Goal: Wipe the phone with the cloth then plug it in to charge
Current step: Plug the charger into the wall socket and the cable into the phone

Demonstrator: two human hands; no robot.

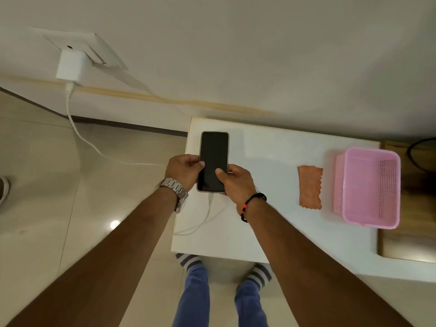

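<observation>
A black-screened phone (213,152) is held over the left end of the white table (271,227). My left hand (182,172) grips its left edge, thumb on the screen. My right hand (237,182) grips its right lower edge, thumb on the glass. A white cable (207,215) runs from the phone's bottom end across the table, off its left edge and up to a white charger (69,66) in a wall socket (94,49). An orange cloth (310,187) lies flat on the table, to the right of my hands.
A pink plastic basket (370,187) stands at the table's right end, just beside the cloth. A wooden surface (405,241) adjoins the table on the right. Beige tiled floor (47,185) lies to the left; my feet in striped socks show under the table's front edge.
</observation>
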